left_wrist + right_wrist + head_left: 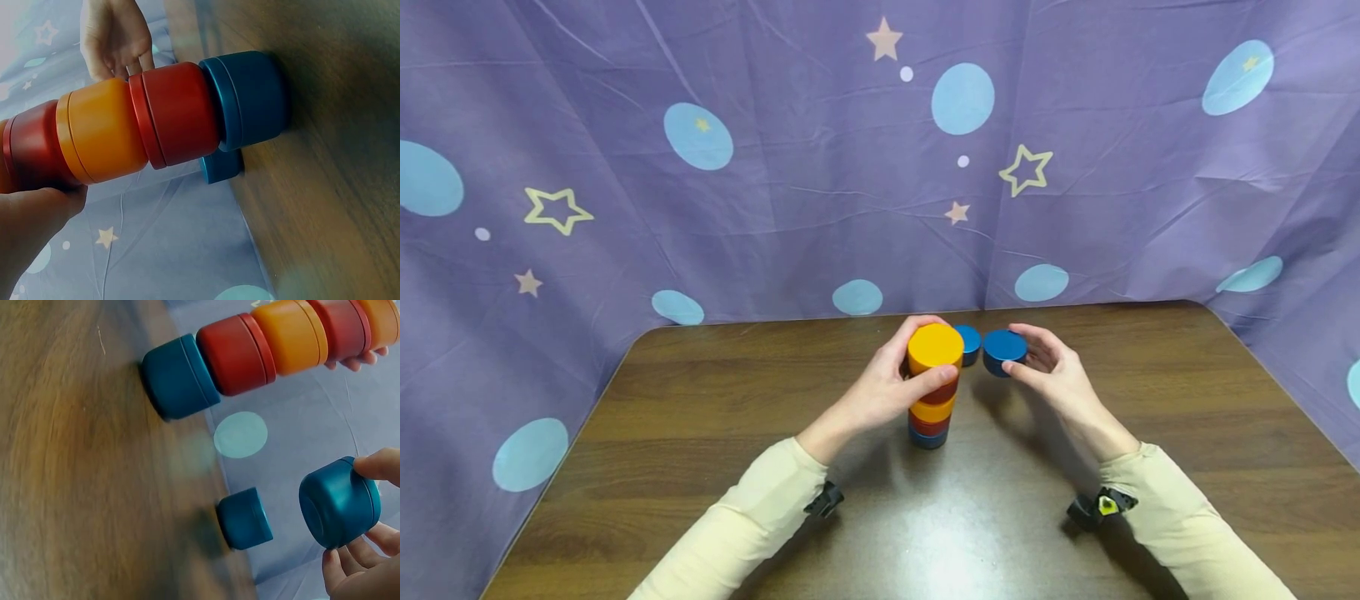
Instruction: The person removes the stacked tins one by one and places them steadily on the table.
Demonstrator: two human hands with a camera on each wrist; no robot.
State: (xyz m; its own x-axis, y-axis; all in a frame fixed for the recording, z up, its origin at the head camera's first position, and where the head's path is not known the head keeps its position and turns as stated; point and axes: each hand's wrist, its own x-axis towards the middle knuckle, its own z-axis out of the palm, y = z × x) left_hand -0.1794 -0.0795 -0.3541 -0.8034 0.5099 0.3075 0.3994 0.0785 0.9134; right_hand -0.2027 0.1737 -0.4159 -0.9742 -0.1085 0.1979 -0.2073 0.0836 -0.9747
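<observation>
A stack of small round lidded jars rises from the table, with an orange jar on top and a blue jar at the bottom. Red jars and another orange jar lie between them. My left hand grips the stack near its top, thumb on the near side. With thumb and fingertips, my right hand holds a blue jar up off the table, to the right of the stack. Another blue jar stands on the table behind, partly hidden by the stack in the head view.
The brown wooden table reaches back to a purple curtain printed with stars and dots. Dark straps with small devices sit on both wrists, over pale sleeves.
</observation>
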